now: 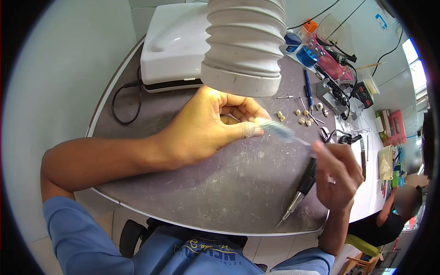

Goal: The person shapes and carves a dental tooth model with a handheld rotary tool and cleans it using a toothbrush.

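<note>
My left hand (pixel 208 119) is closed in a pinch under the white ribbed hose. Between its thumb and fingertips is a small pale piece (pixel 262 121), mostly hidden, perhaps a dental crown. A brush (pixel 280 131) with bluish bristles, smeared by motion, reaches that piece from the right. Its thin, pale handle runs back to my right hand (pixel 339 176), whose fingers are closed on it. Just left of my right hand, a black and silver rotary handpiece (pixel 300 192) lies on the grey table (pixel 220 183), tip toward the front edge.
The ribbed hose (pixel 243 50) hangs above the work, before a white machine (pixel 174 46). Several tooth-like pieces (pixel 301 121), thin burs and a blue pen (pixel 308 89) lie at the right back. Beyond are a control box (pixel 364 94) and a seated person (pixel 389 211).
</note>
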`<action>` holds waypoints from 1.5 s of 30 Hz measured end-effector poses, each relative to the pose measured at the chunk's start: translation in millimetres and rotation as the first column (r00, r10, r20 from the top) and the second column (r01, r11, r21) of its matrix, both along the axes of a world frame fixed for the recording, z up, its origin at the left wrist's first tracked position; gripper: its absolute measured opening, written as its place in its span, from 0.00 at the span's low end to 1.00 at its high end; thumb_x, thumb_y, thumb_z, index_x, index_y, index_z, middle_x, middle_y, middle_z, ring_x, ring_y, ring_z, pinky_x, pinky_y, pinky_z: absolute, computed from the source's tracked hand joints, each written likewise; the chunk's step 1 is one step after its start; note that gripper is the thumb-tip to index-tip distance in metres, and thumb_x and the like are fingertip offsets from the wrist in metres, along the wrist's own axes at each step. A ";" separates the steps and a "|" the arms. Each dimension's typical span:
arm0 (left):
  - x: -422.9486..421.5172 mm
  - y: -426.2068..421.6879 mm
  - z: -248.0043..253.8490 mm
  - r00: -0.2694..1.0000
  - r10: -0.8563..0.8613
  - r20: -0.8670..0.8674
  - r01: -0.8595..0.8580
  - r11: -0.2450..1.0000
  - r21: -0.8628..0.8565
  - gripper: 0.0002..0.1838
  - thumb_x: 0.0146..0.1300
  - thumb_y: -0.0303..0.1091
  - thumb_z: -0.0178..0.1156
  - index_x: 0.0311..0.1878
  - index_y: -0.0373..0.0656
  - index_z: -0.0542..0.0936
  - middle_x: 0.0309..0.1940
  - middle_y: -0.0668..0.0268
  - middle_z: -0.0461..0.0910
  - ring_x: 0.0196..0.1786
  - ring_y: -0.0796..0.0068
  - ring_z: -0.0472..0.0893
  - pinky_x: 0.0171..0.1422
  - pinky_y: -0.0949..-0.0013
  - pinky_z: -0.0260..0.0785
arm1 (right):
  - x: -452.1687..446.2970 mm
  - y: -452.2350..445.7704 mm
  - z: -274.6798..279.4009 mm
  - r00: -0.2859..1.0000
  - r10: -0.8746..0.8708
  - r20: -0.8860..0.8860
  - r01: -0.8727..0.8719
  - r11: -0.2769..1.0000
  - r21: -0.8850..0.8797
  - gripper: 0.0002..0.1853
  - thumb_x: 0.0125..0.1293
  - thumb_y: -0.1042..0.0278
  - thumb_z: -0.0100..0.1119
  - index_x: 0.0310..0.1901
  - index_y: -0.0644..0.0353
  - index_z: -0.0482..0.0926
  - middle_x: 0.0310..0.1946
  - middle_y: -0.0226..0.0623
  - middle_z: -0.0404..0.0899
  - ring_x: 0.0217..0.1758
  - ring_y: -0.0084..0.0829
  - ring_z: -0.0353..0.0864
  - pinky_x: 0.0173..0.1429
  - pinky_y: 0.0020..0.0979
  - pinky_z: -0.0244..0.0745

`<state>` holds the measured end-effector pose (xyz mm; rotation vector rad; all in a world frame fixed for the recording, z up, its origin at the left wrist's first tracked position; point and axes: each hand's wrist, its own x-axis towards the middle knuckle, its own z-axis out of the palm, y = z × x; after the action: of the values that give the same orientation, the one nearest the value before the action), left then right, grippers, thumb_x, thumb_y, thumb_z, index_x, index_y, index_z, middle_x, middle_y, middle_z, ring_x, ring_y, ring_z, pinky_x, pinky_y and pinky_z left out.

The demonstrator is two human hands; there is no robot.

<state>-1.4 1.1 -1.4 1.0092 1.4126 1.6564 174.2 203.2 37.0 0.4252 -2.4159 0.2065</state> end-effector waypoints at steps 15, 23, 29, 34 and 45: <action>-1.4 -0.1 5.9 0.999 0.008 -0.053 -0.013 0.996 -0.091 0.13 0.69 0.31 0.58 0.53 0.37 0.80 0.40 0.69 0.80 0.45 0.83 0.77 0.54 0.77 0.70 | 1.5 18.1 1.6 0.967 -0.254 -0.004 0.254 0.966 -0.041 0.15 0.65 0.77 0.59 0.54 0.58 0.81 0.29 0.36 0.79 0.25 0.22 0.74 0.27 0.23 0.69; -4.1 6.5 -1.2 0.994 -0.025 -0.108 0.026 1.000 0.004 0.11 0.71 0.30 0.54 0.52 0.37 0.78 0.40 0.68 0.80 0.42 0.85 0.78 0.50 0.78 0.72 | -30.7 25.7 14.2 0.887 -0.429 0.171 0.448 0.890 -0.091 0.11 0.63 0.76 0.59 0.48 0.61 0.82 0.35 0.40 0.80 0.34 0.32 0.83 0.41 0.31 0.76; -1.2 7.4 4.3 0.981 -0.029 -0.192 0.026 0.999 -0.020 0.07 0.72 0.31 0.53 0.47 0.39 0.74 0.39 0.67 0.80 0.40 0.85 0.78 0.49 0.77 0.73 | -84.6 34.0 14.2 0.892 -0.435 0.123 0.411 0.894 0.177 0.10 0.63 0.71 0.58 0.45 0.61 0.82 0.37 0.43 0.81 0.39 0.44 0.83 0.44 0.39 0.76; -6.8 6.7 1.1 0.972 0.008 -0.237 -0.009 1.000 -0.005 0.07 0.71 0.32 0.55 0.46 0.40 0.75 0.38 0.68 0.80 0.40 0.85 0.78 0.48 0.77 0.73 | -113.6 44.2 -1.9 0.882 -0.447 0.150 0.411 0.885 0.218 0.12 0.63 0.69 0.59 0.47 0.60 0.82 0.35 0.42 0.81 0.38 0.44 0.82 0.44 0.41 0.76; -2.5 2.3 6.9 0.959 0.002 -0.283 0.007 1.000 0.029 0.07 0.67 0.31 0.59 0.45 0.40 0.79 0.38 0.72 0.80 0.42 0.86 0.77 0.47 0.77 0.73 | 25.7 -2.8 28.4 0.678 -0.660 0.324 0.672 0.735 0.091 0.27 0.66 0.46 0.60 0.17 0.60 0.73 0.08 0.31 0.65 0.12 0.25 0.62 0.22 0.32 0.58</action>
<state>-3.9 3.4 5.4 1.3060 1.5709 1.5815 199.9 200.3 65.4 -0.5844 -2.7183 -0.0135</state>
